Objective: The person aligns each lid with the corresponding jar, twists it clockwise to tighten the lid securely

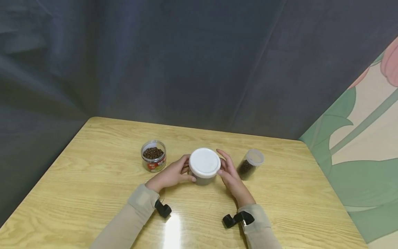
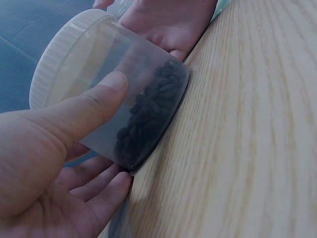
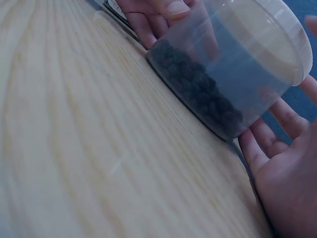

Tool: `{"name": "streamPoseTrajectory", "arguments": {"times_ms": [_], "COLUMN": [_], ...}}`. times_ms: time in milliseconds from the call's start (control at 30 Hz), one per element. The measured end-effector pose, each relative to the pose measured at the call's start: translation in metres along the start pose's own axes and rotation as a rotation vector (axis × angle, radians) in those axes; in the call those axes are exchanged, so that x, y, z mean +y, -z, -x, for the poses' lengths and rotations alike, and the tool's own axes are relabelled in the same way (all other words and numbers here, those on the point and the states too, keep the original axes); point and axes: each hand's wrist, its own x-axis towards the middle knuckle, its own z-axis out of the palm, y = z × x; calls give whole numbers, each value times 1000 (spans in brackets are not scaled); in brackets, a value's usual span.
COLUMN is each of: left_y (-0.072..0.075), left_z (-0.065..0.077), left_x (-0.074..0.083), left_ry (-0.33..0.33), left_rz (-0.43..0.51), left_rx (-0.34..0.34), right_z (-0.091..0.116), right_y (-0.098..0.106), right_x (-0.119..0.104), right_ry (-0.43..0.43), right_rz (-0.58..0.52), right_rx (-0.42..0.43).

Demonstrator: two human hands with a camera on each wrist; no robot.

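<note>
A clear plastic tub [image 2: 124, 84] with a white lid [image 1: 205, 162] stands upright on the table, a shallow layer of dark coffee beans [image 2: 153, 104] at its bottom. My left hand [image 1: 172, 175] holds its left side, the thumb flat against the wall and the other fingers around the far side. On the right, my right hand [image 1: 231, 176] is spread beside the tub, its thumb by the lid's edge. In the right wrist view the fingers [image 3: 267, 134] reach behind the wall, with the palm away from it.
An uncovered clear jar [image 1: 154, 165] of brown beans with a red label stands left of the tub. Right of my right hand is a smaller, pale-lidded container [image 1: 250, 162] with dark contents. The wooden table [image 1: 102, 180] meets a dark curtain [image 1: 186, 69] behind and a flower-patterned wall [image 1: 363, 166] at right.
</note>
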Motion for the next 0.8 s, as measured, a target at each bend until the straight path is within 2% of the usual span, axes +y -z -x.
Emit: {"name": "streamPoseTrajectory", "arguments": {"times_ms": [167,400,500,633,800], "left_y": [0,1,0,-1,0], "left_z": [1,0,0,0,0], "left_x": [-1,1,1,0,-1], "left_ry": [6,11,9,-4,-21], "left_rz": [7,6,-3,3,5], "left_rx": [0,0,3,-4,-7], "right_z": [0,-2,-1,1,0], "right_y": [-1,-1,-1,-2,-2], "right_x": [0,0,-1,-2,-2], "right_ry": [-16,8,-18,-40,-25], "right_rz": [25,28,30,-6,-44], "right_rx": [9,21,41,67,75]}}
